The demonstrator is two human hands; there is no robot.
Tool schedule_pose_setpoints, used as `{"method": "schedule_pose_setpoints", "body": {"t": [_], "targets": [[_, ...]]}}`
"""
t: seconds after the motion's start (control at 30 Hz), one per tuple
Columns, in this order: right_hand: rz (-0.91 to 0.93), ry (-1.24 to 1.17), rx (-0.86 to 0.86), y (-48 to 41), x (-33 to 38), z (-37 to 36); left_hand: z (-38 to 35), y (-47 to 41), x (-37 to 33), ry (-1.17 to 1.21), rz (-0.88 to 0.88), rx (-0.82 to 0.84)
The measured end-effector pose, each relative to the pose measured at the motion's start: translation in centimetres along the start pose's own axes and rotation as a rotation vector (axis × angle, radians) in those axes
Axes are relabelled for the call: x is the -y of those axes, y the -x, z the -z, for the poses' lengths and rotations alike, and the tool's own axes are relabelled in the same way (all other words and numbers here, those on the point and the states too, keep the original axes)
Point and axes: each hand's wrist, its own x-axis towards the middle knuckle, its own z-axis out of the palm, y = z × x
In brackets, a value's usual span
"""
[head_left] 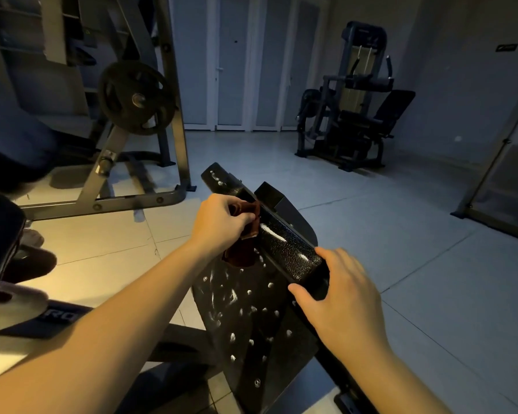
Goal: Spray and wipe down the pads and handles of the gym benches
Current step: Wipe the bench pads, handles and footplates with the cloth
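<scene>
Rust-red cloth (242,256), bunched and partly hanging, is pinched in the left hand (222,222). The fingers and thumb curl tightly round its upper fold and press it against the near side of the black cylindrical roller pad (284,245). That pad runs diagonally from upper left to lower right across the middle of the view, glossy and pebbled, with white streaks of spray along its top. The right hand (343,297) clasps the pad's lower right end, fingers over the top and thumb underneath, half closed around it.

Below the pad, a black flat panel (245,312) of the bench is dotted with white spray droplets (some smeared into short streaks), and the cloth's loose tail hangs against its upper edge. Pale tiled floor (386,234) lies all around. To the upper left stands a grey steel rack (102,204) carrying a dark round weight plate (136,98). A black seated weight machine (353,115) stands well apart by the far wall, near white panelled doors (237,70).
</scene>
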Motion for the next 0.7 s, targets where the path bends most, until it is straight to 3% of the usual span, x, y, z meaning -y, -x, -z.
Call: {"method": "schedule_pose_setpoints", "body": {"t": [0.13, 0.27, 0.4, 0.5, 0.6, 0.7], "targets": [[0.033, -0.036, -0.038, -0.2, -0.3, 0.0, -0.5, 4.1, -0.9, 0.101, -0.071, 0.121], [0.062, -0.029, -0.037, -0.1, -0.7, 0.0, -1.1, 5.1, -1.4, -0.061, -0.175, 0.079], [0.071, -0.037, -0.026, -0.2, -0.7, 0.2, -0.3, 1.0, -1.3, -0.046, -0.011, -0.006], [0.059, -0.042, -0.028, -0.1, -0.7, 0.1, -0.3, 0.7, -1.3, -0.074, -0.004, -0.051], [0.038, -0.075, -0.036, 0.1, -0.3, 0.2, -0.8, 5.2, -1.7, 0.087, -0.089, 0.072], [0.029, -0.081, -0.039, 0.1, -0.2, 0.2, -1.7, 9.1, -2.1, -0.003, -0.292, 0.125]]}}
